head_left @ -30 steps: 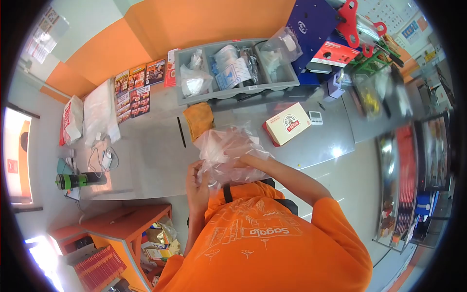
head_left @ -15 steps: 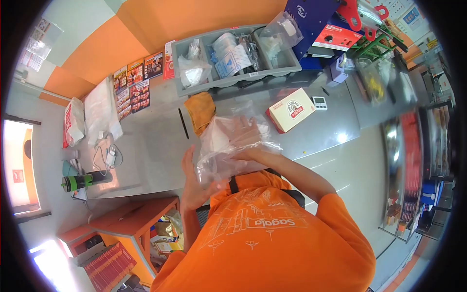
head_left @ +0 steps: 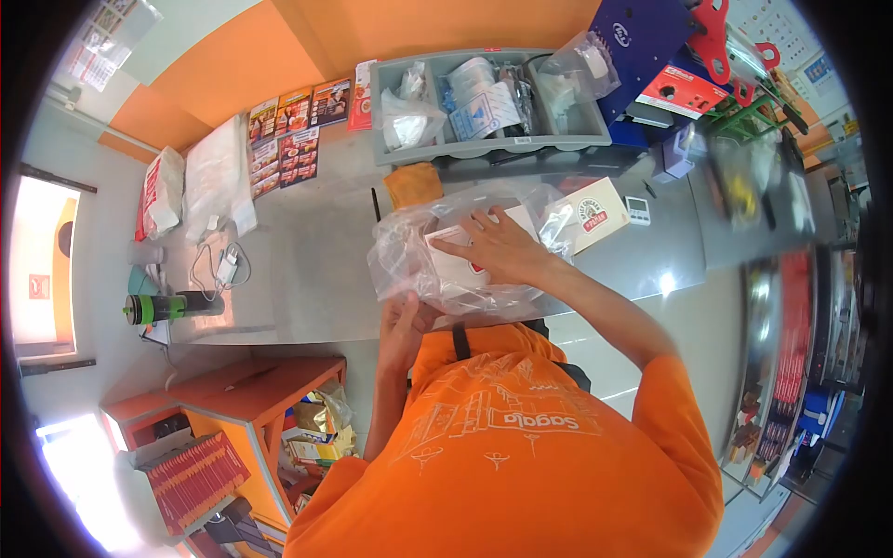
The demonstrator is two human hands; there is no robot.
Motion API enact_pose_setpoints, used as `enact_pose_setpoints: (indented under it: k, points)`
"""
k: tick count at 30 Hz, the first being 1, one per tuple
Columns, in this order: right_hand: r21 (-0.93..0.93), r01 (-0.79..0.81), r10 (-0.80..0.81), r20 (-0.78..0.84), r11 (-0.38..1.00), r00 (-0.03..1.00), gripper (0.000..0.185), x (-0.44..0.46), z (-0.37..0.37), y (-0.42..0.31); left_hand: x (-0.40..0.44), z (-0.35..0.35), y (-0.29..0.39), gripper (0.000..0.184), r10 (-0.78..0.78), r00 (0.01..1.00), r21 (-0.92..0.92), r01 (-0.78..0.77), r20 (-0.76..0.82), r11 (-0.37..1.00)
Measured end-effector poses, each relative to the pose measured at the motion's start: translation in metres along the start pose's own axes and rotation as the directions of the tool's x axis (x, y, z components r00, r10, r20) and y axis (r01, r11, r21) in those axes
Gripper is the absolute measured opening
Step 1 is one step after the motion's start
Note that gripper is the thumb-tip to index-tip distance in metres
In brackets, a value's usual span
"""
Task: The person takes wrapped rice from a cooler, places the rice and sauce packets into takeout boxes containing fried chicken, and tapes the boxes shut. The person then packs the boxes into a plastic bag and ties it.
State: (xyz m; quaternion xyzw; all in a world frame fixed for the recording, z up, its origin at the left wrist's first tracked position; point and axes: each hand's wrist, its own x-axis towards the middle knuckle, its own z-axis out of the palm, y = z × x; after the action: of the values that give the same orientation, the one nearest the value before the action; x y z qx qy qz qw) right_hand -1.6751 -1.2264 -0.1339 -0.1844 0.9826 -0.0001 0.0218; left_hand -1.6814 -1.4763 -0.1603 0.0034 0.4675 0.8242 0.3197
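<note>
A clear plastic bag (head_left: pixel 395 265) lies spread at the table's front edge, around or under a white box (head_left: pixel 456 270) with a red mark. My right hand (head_left: pixel 502 249) rests on the box with its fingers spread. At the bag's lower left edge, my left hand (head_left: pixel 406 321) has its fingers closed on the plastic. A second cream box (head_left: pixel 593 214) with a printed logo stands to the right, partly behind the bag. Behind the bag lies a folded orange cloth (head_left: pixel 412 184).
A grey divided tray (head_left: pixel 493 149) holds packets at the back. Leaflets (head_left: pixel 298 158), a white timer (head_left: pixel 637 210), a black pen (head_left: pixel 376 204), a charger with cable (head_left: pixel 226 268) and a green-black bottle (head_left: pixel 158 309) are on the table. A blue machine (head_left: pixel 633 46) stands back right.
The bag has spread wider and the white box now shows at it. My right hand has moved onto the box; my left hand has closed on the bag's edge. The view has shifted.
</note>
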Motion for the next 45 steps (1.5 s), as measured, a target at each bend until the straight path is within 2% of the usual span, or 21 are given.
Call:
enact_pose_setpoints:
  k: [2, 4, 9, 11, 15, 17, 19, 21, 23, 24, 25, 27, 28, 30, 33, 38, 39, 41, 42, 44, 45]
  points:
    - [0.057, 0.000, -0.001, 0.022, 0.998, 1.000, 0.102, 0.006, -0.001, -0.002, 0.006, -0.022, 0.000, 0.054, 0.042, 0.999, 0.026, -0.042, -0.017, 0.999]
    - [0.110, 0.004, -0.009, 0.048, 0.994, 0.999, 0.104, 0.012, -0.008, -0.002, 0.015, -0.051, 0.002, 0.061, 0.422, 0.902, 0.512, -0.409, 0.097, 0.756]
    - [0.208, 0.014, -0.067, 0.249, 0.978, 0.966, 0.114, 0.036, -0.015, -0.002, 0.042, -0.124, -0.080, 0.066, 0.112, 0.990, 0.614, -0.142, 0.088, 0.776]
    - [0.182, 0.050, -0.086, 0.196, 0.982, 0.977, 0.119, 0.040, 0.014, -0.004, 0.052, -0.131, -0.087, 0.067, 0.037, 0.994, 0.637, -0.097, 0.107, 0.765]
    - [0.143, 0.110, -0.132, 0.151, 0.984, 0.980, 0.119, 0.044, 0.079, -0.016, 0.044, -0.146, -0.093, 0.062, 0.416, 0.909, 0.838, -0.205, -0.028, 0.506]
    - [0.316, 0.029, -0.055, 0.071, 0.948, 0.996, 0.106, 0.032, 0.080, -0.030, 0.035, -0.118, -0.073, 0.058, 0.455, 0.884, 0.788, -0.202, -0.108, 0.581]
    - [0.480, -0.054, 0.054, 0.014, 0.876, 0.998, 0.095, 0.008, 0.030, -0.029, 0.008, -0.052, -0.007, 0.056, 0.366, 0.902, 0.555, -0.186, -0.231, 0.811]
    - [0.941, 0.152, 0.016, -0.165, 0.303, 0.986, 0.042, -0.034, -0.074, -0.012, -0.002, -0.020, 0.019, 0.055, 0.327, 0.895, 0.402, -0.191, -0.302, 0.895]
    - [0.936, 0.254, 0.336, -0.164, -0.244, 0.927, 0.022, -0.093, -0.072, 0.006, -0.009, -0.006, 0.036, 0.057, 0.215, 0.897, 0.339, -0.078, -0.388, 0.938]
    - [0.877, 0.406, 0.545, -0.216, -0.256, 0.810, 0.022, -0.118, -0.049, 0.020, -0.012, 0.001, 0.039, 0.057, 0.217, 0.894, 0.338, -0.080, -0.393, 0.938]
    - [0.893, 0.441, 0.798, -0.200, -0.091, 0.568, 0.035, -0.123, -0.046, 0.029, -0.017, 0.010, 0.037, 0.056, 0.303, 0.897, 0.513, -0.103, -0.323, 0.852]
    - [0.994, -0.058, 0.995, -0.097, 0.096, -0.003, 0.062, -0.135, 0.014, 0.052, -0.026, 0.021, 0.034, 0.056, 0.368, 0.891, 0.673, -0.103, -0.265, 0.733]
    - [0.995, -0.058, 0.997, -0.082, 0.083, 0.009, 0.062, -0.138, 0.055, 0.059, -0.021, 0.026, 0.035, 0.058, 0.353, 0.887, 0.607, -0.109, -0.298, 0.788]
    - [0.586, -0.807, 0.971, -0.143, -0.074, -0.192, 0.094, -0.144, 0.125, 0.068, -0.013, 0.029, 0.038, 0.060, 0.336, 0.877, 0.536, -0.112, -0.342, 0.837]
    - [0.568, -0.793, 0.975, 0.100, -0.220, -0.199, 0.119, -0.160, 0.153, 0.064, -0.014, 0.025, 0.045, 0.057, 0.363, 0.897, 0.551, -0.175, -0.251, 0.816]
    - [0.674, -0.674, 0.947, 0.295, -0.302, -0.129, 0.105, -0.219, 0.134, 0.007, -0.025, 0.025, 0.062, 0.054, 0.164, 0.927, 0.288, -0.065, -0.337, 0.955]
    - [0.722, -0.606, 0.936, 0.329, -0.333, -0.123, 0.104, -0.234, 0.135, -0.007, -0.026, 0.024, 0.063, 0.054, 0.169, 0.925, 0.283, -0.071, -0.341, 0.957]
    - [0.871, -0.190, 0.891, 0.450, -0.453, -0.063, 0.091, -0.256, 0.143, -0.035, -0.029, 0.020, 0.064, 0.053, 0.124, 0.947, 0.174, -0.074, -0.295, 0.982]
    - [0.871, -0.203, 0.893, 0.448, -0.448, -0.051, 0.091, -0.260, 0.135, -0.042, -0.030, 0.023, 0.065, 0.053, 0.126, 0.943, 0.165, -0.078, -0.308, 0.983]
    - [0.753, 0.200, 0.778, 0.590, -0.627, 0.216, 0.077, -0.261, 0.107, -0.057, -0.028, 0.031, 0.070, 0.052, 0.057, 0.949, 0.111, -0.023, -0.310, 0.994]
    - [0.754, 0.185, 0.774, 0.592, -0.630, 0.224, 0.077, -0.266, 0.105, -0.061, -0.026, 0.029, 0.068, 0.052, 0.058, 0.944, 0.101, -0.026, -0.324, 0.994]
